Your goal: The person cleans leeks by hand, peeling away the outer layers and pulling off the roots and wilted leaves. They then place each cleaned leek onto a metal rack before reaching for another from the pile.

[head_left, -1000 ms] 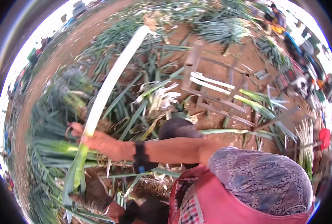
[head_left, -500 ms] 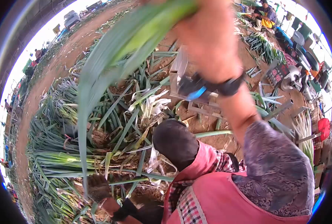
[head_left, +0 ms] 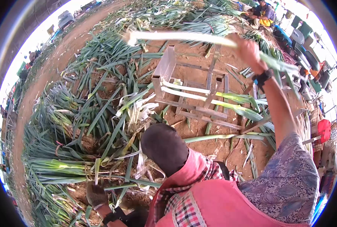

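White along its blurred shaft, the raised leek (head_left: 183, 36) hangs in the air above a metal frame (head_left: 198, 108), its root end toward the left and its leaves smeared by motion at the right. The right-hand grip (head_left: 248, 53) is closed around it where the shaft gives way to green; the fingers are too blurred to tell apart. A black wristband (head_left: 265, 78) circles that wrist, turned so that any marking on it cannot be read. Two more leeks (head_left: 187, 94) lie in the frame, their white ends near its upright plate (head_left: 164, 66), their middles partly hidden by a crossing bar. At lower left, the left-hand grip (head_left: 96, 195) is dark and brown, in a glove or caked with soil, hard to say which; a pale leaf strip (head_left: 97, 172) stands just beside its fingers, and whether they are open or holding it I cannot tell. Near it lies a leek bundle (head_left: 58, 166), its root ends lost among loose leaves. Pale stalks (head_left: 304, 125) at the right are partly covered by the sleeve (head_left: 284, 181), and the red object (head_left: 324, 130) next to them cannot be identified. Farther off, a seated person (head_left: 261, 15) is cut by the top edge, and the equipment (head_left: 304, 49) along the right rim is too small and warped for any lettering to be read.
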{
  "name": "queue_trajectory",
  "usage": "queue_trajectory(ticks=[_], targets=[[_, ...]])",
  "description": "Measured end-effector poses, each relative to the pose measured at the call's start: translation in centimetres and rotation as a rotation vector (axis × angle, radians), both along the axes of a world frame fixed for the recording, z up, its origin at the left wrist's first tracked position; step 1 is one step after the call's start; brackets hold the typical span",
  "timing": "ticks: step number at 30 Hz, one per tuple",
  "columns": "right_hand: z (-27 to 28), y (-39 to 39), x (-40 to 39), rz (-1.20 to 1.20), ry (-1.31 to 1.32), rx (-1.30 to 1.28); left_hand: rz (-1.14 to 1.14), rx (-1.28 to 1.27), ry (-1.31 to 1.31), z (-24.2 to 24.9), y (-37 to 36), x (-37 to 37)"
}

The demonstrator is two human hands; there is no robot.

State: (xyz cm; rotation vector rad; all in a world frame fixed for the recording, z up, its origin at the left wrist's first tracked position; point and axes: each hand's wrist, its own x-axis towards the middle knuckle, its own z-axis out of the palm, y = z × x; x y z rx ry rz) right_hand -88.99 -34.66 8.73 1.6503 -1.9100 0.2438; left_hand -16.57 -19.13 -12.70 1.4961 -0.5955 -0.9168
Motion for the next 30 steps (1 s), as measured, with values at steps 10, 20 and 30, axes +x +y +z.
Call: queue_trajectory(ticks=[10, 20, 30], targets=[[-15.8, 0.5, -7.6, -0.184, -0.255, 0.424, 0.059, 0.113, 0.497, -2.5, 3.8, 4.2], [-26.5, -3.4, -10.6, -0.128, -0.57, 0.267, -0.09, 0.122, 0.0, -2.4, 5.2, -0.1], [-8.0, -14.4, -3.0, 0.542, -0.73, 0.004, -0.096, 0.342, -0.109, -9.8, 8.9, -2.1]])
